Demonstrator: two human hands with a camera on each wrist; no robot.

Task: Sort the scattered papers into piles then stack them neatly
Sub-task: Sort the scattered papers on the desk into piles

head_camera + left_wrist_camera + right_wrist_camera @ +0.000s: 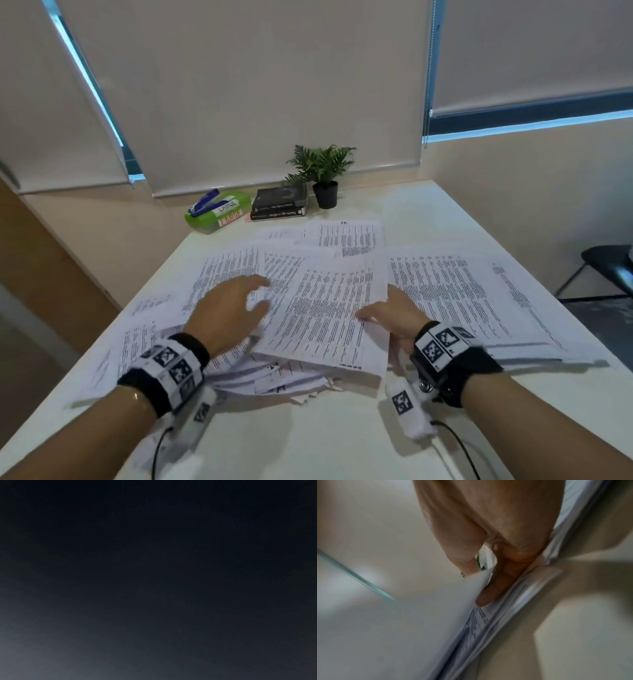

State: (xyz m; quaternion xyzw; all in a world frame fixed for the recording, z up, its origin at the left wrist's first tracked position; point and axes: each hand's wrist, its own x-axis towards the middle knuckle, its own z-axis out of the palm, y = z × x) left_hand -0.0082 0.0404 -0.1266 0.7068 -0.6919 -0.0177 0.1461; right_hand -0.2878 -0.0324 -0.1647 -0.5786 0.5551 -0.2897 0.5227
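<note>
Printed papers [318, 301] lie scattered and overlapping across the white desk [342, 445], with a thicker, uneven heap at the near middle and a flatter spread [462, 294] to the right. The left hand [227, 313] rests palm down on the sheets left of the heap, fingers spread and nearly straight, its grip wide and holding nothing. The right hand [394, 313] pinches the right edge of the top sheets: the thumb lies on the printed face while the fingers [494, 586] are tucked beneath, between the lifted sheet and the layers under it. The left wrist view is dark and shows nothing. Along the far edge of the desk, well apart from the hands, stand a green box [219, 212] labelled LARGE with a blue stapler [205, 202] on its lid, two stacked black books [279, 205], and just beside them a small potted plant [323, 174]. Roller blinds [239, 85] cover the windows behind. A black chair [606, 267] stands off the right side of the desk.
</note>
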